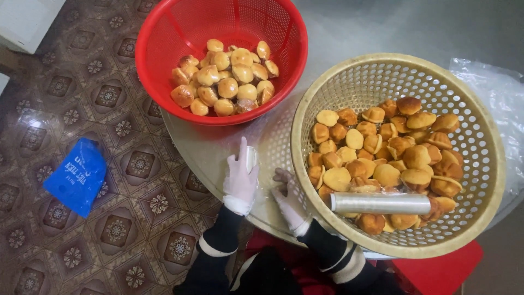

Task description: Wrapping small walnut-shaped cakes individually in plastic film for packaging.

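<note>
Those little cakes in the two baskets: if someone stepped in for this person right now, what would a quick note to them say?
Left hand: gloved, flat on the round table, on a small clear piece.
Right hand: gloved, on the table beside the beige basket, holding nothing I can see.
Cling film roll lies across the cakes in the beige basket.
Red basket holds a smaller pile of cakes.
None look wrapped yet; both piles remain.

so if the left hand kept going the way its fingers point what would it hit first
Probably the red basket of small cakes: the left hand points up the table towards its near rim, with only bare tabletop between.
</note>
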